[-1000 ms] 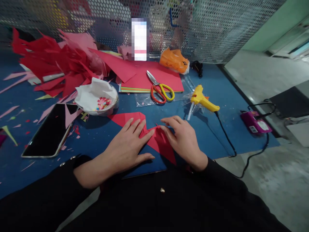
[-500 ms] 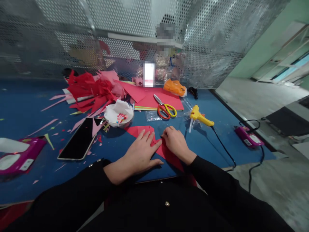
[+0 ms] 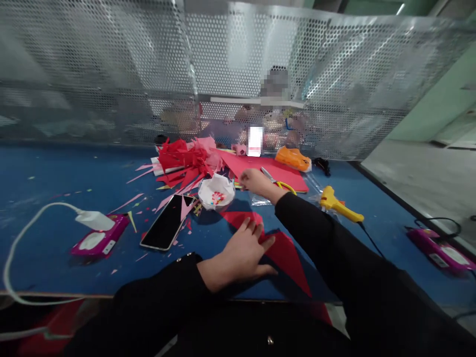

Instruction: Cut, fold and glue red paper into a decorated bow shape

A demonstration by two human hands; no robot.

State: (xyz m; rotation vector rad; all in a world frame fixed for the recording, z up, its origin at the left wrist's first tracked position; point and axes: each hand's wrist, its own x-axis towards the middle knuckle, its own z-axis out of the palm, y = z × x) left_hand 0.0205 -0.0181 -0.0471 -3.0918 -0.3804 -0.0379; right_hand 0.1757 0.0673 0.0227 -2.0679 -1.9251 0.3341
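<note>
My left hand point(image 3: 241, 255) lies flat with its fingers spread on a folded piece of red paper point(image 3: 288, 255). The paper's pointed ends stick out beyond the fingers on both sides. My right hand point(image 3: 256, 182) is raised off that paper, between the white-lined bowl point(image 3: 208, 194) and the scissors point(image 3: 286, 186). Its fingers are curled together, and whatever they may hold is hidden. The forearm partly covers the scissors' handles. Small red and white bits point(image 3: 217, 198) lie in the bowl.
A stack of red paper point(image 3: 271, 166) lies behind my right hand, with red and pink scraps point(image 3: 186, 156) to its left. Around stand a phone point(image 3: 167, 223), a yellow glue gun point(image 3: 340, 204), an orange package point(image 3: 293, 158), a purple power strip point(image 3: 98, 240) and another purple strip point(image 3: 442, 250).
My right hand has left the red paper and reached forward beside the bowl and scissors. My left hand stays on the paper. The camera view has shifted, so the table things appear farther right and lower.
</note>
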